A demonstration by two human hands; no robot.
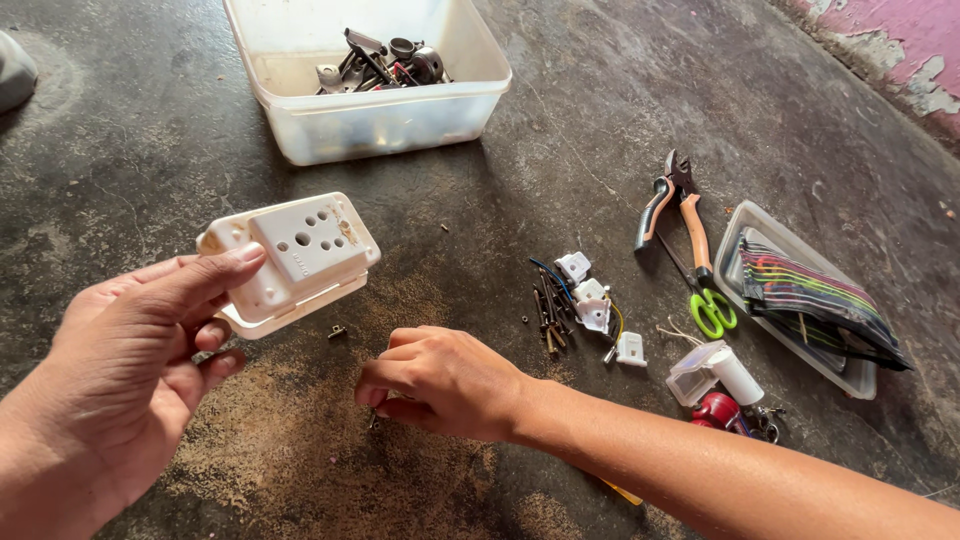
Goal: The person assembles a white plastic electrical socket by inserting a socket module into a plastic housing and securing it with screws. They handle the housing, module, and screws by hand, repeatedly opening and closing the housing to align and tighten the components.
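Note:
My left hand [135,345] holds a cream plastic socket box [295,258] up off the floor, thumb on its front face with several round pin holes. My right hand [440,382] rests low on the dark floor, fingers curled and pinched near a small metal piece that is mostly hidden under them. A tiny brass screw [338,331] lies on the floor between the two hands.
A translucent plastic tub [400,115] with metal parts stands at the top. To the right lie screws and small white fittings [585,300], orange-handled pliers [680,205], green-handled scissors [712,312], a tray with a striped pouch [810,295], a white roll and a red item [718,408].

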